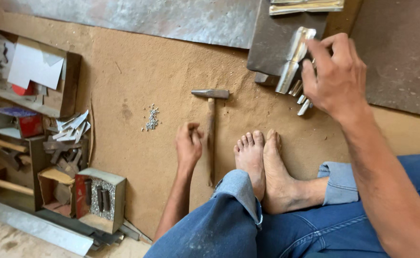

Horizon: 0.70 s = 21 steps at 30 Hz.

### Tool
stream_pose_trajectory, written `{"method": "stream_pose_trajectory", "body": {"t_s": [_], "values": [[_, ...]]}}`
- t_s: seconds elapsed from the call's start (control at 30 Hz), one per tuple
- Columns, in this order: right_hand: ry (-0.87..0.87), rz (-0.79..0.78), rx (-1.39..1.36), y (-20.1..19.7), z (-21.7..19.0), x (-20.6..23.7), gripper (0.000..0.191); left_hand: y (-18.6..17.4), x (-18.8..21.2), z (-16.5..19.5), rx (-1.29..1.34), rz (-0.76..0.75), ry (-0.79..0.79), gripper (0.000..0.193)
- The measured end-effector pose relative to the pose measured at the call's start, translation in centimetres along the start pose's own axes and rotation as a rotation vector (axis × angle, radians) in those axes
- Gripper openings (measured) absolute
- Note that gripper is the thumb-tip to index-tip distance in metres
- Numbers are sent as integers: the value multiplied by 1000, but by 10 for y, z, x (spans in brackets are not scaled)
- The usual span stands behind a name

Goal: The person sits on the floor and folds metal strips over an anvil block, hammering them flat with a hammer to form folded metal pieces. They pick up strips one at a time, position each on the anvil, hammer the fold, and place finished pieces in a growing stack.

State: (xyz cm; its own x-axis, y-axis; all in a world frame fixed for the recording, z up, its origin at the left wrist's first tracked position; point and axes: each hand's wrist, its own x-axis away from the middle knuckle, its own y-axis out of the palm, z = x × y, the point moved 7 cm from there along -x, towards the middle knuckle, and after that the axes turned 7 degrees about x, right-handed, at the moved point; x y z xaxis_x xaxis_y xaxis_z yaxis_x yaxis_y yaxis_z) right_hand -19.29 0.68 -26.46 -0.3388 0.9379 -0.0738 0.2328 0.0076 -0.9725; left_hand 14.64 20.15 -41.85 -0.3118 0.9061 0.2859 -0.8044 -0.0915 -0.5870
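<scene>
My right hand (335, 75) grips a bundle of shiny folded metal strips (293, 64) over a dark metal slab (274, 48) at the upper right. My left hand (189, 143) rests low on the dusty floor, fingers curled, beside the wooden handle of a hammer (211, 129) whose steel head points away from me. I cannot see anything held in it. A small heap of tiny metal rivets (151, 119) lies left of the hammer. My bare feet (262, 162) are crossed just right of the hammer handle.
Open boxes and wooden shelves with metal scraps and tools (66, 138) line the left side. A red-sided box (100, 198) stands at lower left. Grey sheet metal (162, 19) lies at the top, more folded strips (305, 5) above the slab.
</scene>
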Motion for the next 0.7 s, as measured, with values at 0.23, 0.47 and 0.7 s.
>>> {"method": "stream_pose_trajectory", "body": {"t_s": [0.23,0.47,0.7], "values": [[-312,173,225,6,-20,11,39,37,-30,86,450,-23,104,17],[111,65,-236,26,25,37,37,68,-76,217,192,21,607,9],[244,96,-568,31,31,51,41,97,-100,230,45,24,672,11]]}}
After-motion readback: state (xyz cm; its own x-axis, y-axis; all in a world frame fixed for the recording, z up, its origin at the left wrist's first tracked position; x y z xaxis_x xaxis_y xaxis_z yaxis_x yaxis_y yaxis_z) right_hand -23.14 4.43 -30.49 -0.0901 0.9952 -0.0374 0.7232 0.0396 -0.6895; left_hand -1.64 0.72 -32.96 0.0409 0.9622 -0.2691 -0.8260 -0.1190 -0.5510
